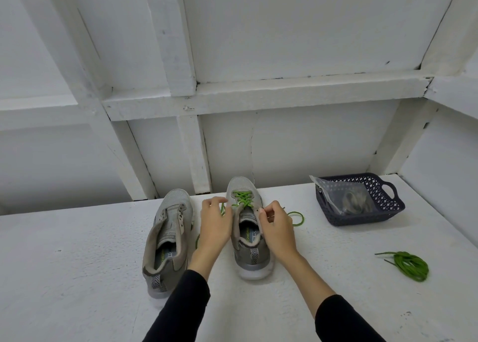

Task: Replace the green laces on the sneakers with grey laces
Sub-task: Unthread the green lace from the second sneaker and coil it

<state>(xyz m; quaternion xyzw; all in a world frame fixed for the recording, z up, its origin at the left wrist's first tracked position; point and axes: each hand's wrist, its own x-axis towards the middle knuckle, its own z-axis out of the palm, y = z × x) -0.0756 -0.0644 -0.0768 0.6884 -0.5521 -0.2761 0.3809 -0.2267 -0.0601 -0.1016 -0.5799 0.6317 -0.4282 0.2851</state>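
Two grey sneakers stand side by side on the white table [77, 251], toes toward the wall. Left sneaker [168, 235]: no lace in its eyelets, tongue loose. Right sneaker [245, 227]: green lace [241, 199] still crossed through the front eyelets, upper eyelets already free. Left hand [214, 225] at the shoe's left side, fingers curled, pinching the lace's left strand. Right hand [278, 227] at the right eyelet row, thumb and forefinger pinching the right strand; its free end loops [297, 217] onto the table just beyond. A second green lace [411, 265], coiled loosely, lies well apart at far right. Dark plastic basket [388, 202] near the wall holds a clear bag [341, 196] with greyish laces inside, contents hard to make out.
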